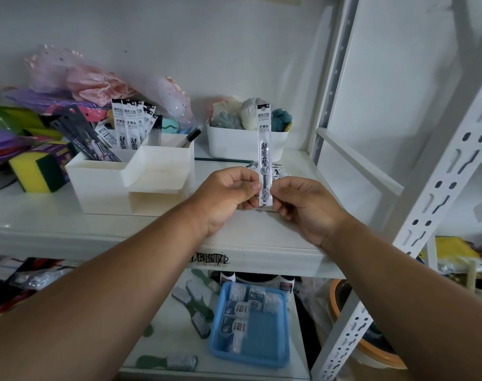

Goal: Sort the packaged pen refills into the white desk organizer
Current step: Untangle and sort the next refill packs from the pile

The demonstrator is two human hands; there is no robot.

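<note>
While both hands' fingers (249,185) pinch refill pack (264,155), organizer (102,185) sits on white shelf (42,215).

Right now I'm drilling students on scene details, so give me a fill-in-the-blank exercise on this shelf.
1. Both hands, left hand and right hand, pinch one ____ upright.
2. More refill packs stand in the white ____.
3. On the lower shelf lies a ____ tray.

Missing: refill pack; desk organizer; blue

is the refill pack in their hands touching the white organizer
Apart. In the head view the refill pack, pinched upright by the left hand and right hand, stands well right of the white organizer, with bare shelf between.
</note>
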